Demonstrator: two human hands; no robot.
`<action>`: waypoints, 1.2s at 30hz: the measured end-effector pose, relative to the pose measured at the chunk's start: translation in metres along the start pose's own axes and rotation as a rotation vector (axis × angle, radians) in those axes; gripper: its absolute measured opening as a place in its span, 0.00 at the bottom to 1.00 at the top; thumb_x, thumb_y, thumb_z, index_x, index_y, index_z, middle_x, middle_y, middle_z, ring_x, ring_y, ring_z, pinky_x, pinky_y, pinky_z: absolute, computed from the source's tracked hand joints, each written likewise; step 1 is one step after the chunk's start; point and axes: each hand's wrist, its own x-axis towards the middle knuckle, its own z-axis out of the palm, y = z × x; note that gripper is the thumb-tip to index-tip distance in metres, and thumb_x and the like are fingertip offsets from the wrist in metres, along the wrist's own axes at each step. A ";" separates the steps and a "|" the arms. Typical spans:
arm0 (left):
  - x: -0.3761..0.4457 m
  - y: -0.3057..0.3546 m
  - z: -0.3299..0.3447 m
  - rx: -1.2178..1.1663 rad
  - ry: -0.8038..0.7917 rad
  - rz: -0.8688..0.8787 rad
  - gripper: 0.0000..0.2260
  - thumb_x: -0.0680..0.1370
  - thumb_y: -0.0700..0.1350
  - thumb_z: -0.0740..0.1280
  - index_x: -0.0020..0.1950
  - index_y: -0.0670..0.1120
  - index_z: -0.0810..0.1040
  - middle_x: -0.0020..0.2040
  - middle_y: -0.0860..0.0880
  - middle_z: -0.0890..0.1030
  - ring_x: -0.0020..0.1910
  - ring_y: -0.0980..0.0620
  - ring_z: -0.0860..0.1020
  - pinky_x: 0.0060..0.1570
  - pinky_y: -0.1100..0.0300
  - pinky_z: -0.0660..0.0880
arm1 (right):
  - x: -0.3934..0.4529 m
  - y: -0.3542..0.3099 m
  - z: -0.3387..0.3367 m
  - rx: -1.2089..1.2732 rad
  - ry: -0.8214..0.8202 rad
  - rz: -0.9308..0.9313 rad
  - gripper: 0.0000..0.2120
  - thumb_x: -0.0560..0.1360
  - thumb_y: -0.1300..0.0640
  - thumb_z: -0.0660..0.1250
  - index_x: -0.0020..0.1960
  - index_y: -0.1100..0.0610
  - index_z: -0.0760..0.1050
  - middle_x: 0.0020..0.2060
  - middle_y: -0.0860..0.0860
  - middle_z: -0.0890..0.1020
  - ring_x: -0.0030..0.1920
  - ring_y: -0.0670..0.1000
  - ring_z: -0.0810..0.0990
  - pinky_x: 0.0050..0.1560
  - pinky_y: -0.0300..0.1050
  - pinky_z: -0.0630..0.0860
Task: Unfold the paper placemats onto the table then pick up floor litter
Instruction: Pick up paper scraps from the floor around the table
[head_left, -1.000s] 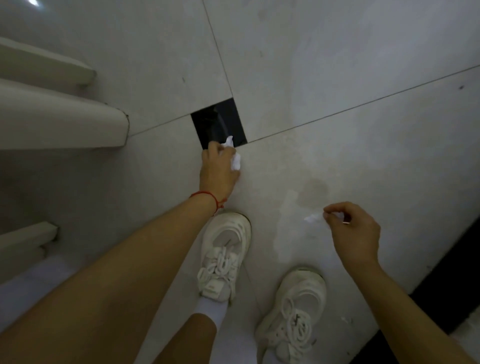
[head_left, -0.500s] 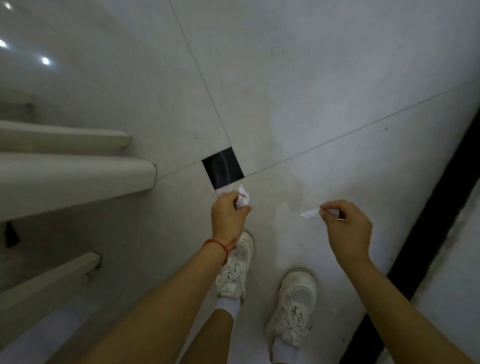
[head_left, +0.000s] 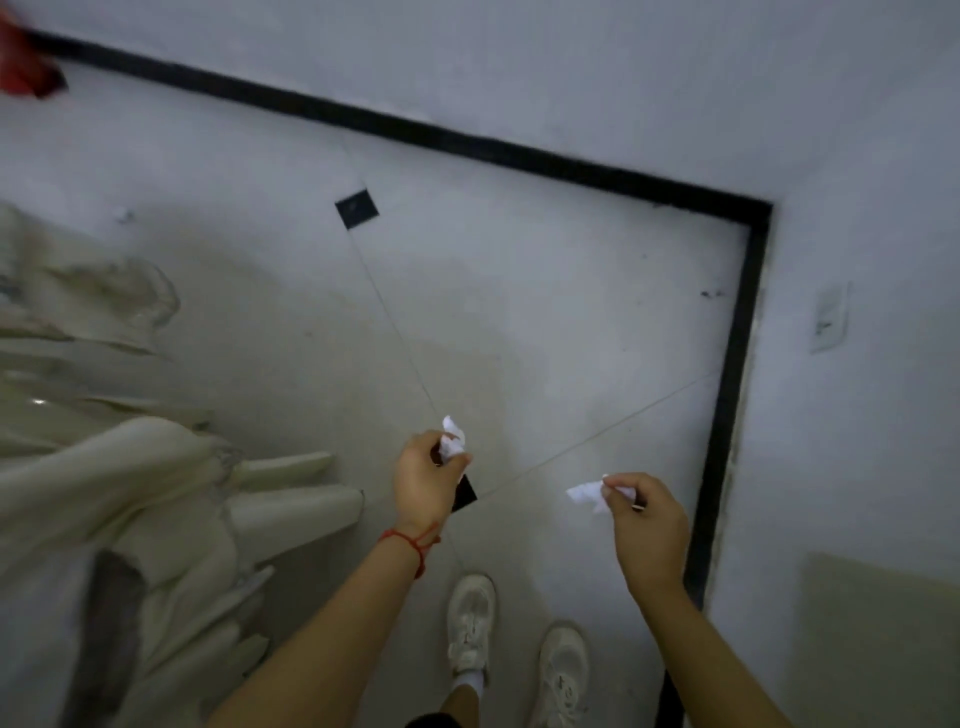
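My left hand (head_left: 426, 480), with a red string at the wrist, is closed on a crumpled white paper scrap (head_left: 453, 439) that sticks up above the fingers. My right hand (head_left: 647, 525) pinches a second, flatter white paper scrap (head_left: 584, 492) between thumb and fingertips. Both hands are held up in the air above the pale tiled floor (head_left: 519, 312), well clear of it. No placemats or table top are in view.
Cream-coloured chair or table legs (head_left: 171, 499) crowd the left side. A black baseboard (head_left: 737, 364) runs along the white walls and turns a corner at upper right. My two white sneakers (head_left: 470, 623) stand on the floor below. Something red (head_left: 23, 67) sits at top left.
I have risen from crouching; the floor is farther away and the view swung toward the room corner. My left hand lifted its scrap off the floor. Both hands keep their scraps.
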 end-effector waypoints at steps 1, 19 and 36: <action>-0.006 0.022 -0.011 -0.027 0.009 0.025 0.10 0.69 0.35 0.69 0.33 0.48 0.75 0.33 0.45 0.77 0.34 0.51 0.73 0.37 0.56 0.70 | -0.008 -0.020 -0.008 0.017 0.012 -0.001 0.04 0.72 0.66 0.67 0.45 0.61 0.79 0.40 0.54 0.80 0.40 0.43 0.77 0.46 0.33 0.76; -0.016 0.205 -0.119 -0.124 0.006 0.118 0.13 0.70 0.32 0.69 0.31 0.48 0.74 0.27 0.53 0.74 0.27 0.64 0.74 0.29 0.74 0.67 | 0.035 -0.210 -0.099 0.167 0.206 -0.081 0.05 0.71 0.69 0.67 0.45 0.63 0.79 0.41 0.56 0.80 0.43 0.53 0.77 0.38 0.20 0.70; 0.104 0.259 -0.216 -0.229 0.451 -0.177 0.05 0.68 0.38 0.73 0.34 0.40 0.78 0.28 0.44 0.77 0.30 0.50 0.73 0.33 0.59 0.69 | 0.219 -0.427 0.076 -0.004 -0.305 -0.303 0.06 0.70 0.68 0.68 0.40 0.58 0.78 0.40 0.57 0.81 0.42 0.54 0.79 0.37 0.21 0.70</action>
